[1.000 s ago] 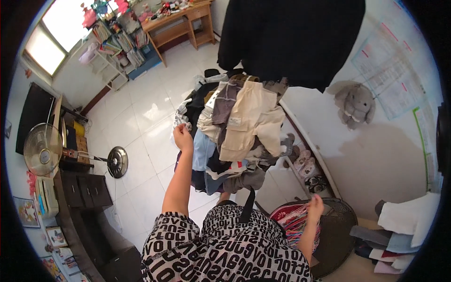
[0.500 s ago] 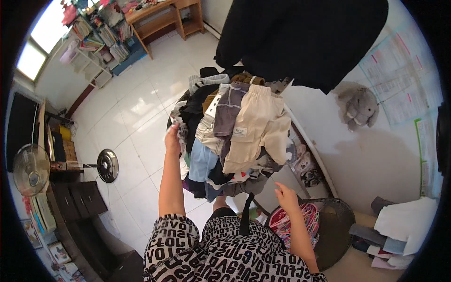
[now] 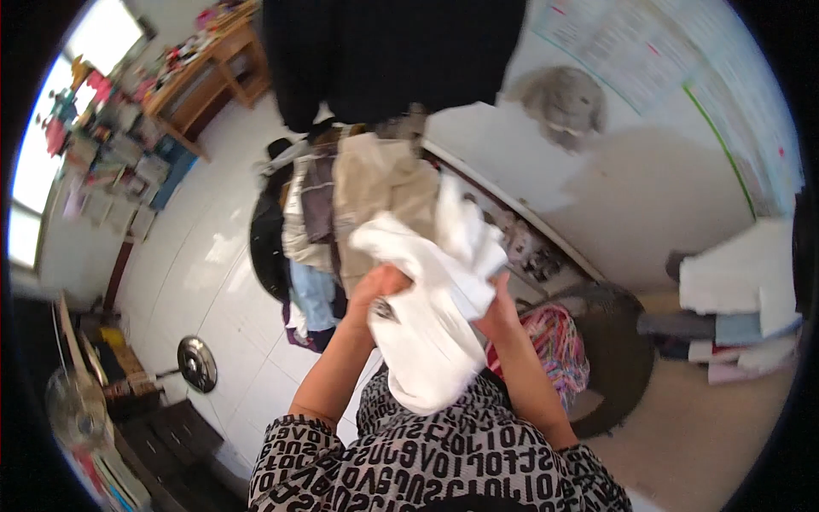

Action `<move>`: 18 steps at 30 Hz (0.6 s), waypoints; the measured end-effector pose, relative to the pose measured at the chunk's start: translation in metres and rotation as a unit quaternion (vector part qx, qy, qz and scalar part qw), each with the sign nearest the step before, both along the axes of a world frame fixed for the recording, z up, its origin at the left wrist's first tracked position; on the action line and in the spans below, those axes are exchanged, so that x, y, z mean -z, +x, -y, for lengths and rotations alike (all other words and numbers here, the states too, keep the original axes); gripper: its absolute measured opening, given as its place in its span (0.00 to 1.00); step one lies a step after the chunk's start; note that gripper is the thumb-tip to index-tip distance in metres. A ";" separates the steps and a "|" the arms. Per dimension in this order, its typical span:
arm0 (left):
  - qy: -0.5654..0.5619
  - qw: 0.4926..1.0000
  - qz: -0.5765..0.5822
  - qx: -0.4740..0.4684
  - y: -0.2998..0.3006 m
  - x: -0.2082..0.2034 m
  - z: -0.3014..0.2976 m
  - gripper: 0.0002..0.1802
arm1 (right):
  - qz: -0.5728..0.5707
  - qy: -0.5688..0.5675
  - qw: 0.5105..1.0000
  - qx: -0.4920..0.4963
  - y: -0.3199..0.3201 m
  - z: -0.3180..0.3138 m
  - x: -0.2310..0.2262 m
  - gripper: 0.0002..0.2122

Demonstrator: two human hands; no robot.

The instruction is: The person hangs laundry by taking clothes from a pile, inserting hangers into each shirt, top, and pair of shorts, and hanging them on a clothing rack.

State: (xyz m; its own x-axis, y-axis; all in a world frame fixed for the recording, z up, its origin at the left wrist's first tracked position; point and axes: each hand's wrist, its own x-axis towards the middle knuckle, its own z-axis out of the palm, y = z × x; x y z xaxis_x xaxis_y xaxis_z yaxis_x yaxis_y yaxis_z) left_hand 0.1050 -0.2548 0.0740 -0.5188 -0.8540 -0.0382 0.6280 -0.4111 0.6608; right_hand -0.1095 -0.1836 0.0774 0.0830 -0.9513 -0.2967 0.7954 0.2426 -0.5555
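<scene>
A white garment (image 3: 431,350) hangs bunched in front of my body, smeared in places by motion. My left hand (image 3: 381,288) grips its left side, fingers partly hidden in the folds. On the other side my right hand (image 3: 496,309) is closed on the same cloth, most of its fingers behind it. Just beyond is a heaped pile of clothes: beige trousers (image 3: 363,175) on top, a dark grey garment (image 3: 318,200) beside them, and a light blue garment (image 3: 313,294) at the near left edge.
Above the pile hangs a large black garment (image 3: 392,60). A grey plush rabbit (image 3: 567,107) is on the right wall. A dark mesh seat (image 3: 627,341) holds colourful striped items (image 3: 554,346); folded clothes (image 3: 725,286) lie farther right. A fan base (image 3: 198,363) stands left.
My left hand has left the patterned cloth at the pile's left edge. Both hands now hold a white garment before me, and the right, formerly empty, has closed. The view has shifted right.
</scene>
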 end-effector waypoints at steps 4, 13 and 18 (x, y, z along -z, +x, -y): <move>-0.012 0.948 0.043 0.315 -0.073 -0.021 -0.024 0.22 | -0.029 0.023 0.995 0.088 -0.041 -0.009 -0.047 0.25; -0.082 0.949 0.234 0.196 -0.161 -0.015 -0.042 0.26 | -0.153 -0.054 0.973 0.167 -0.104 -0.088 -0.005 0.22; 0.040 0.993 0.108 0.006 -0.174 -0.018 -0.026 0.20 | -0.027 -0.023 0.925 0.380 -0.136 -0.098 -0.011 0.23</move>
State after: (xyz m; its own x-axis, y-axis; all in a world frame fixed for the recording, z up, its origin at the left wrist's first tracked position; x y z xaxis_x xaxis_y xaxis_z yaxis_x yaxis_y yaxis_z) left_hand -0.0688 -0.2289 0.0915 -0.5005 -0.8381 -0.2170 0.4697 -0.4734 0.7451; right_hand -0.2455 -0.0860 0.0884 -0.6275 -0.7409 -0.2395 0.6977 -0.3983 -0.5955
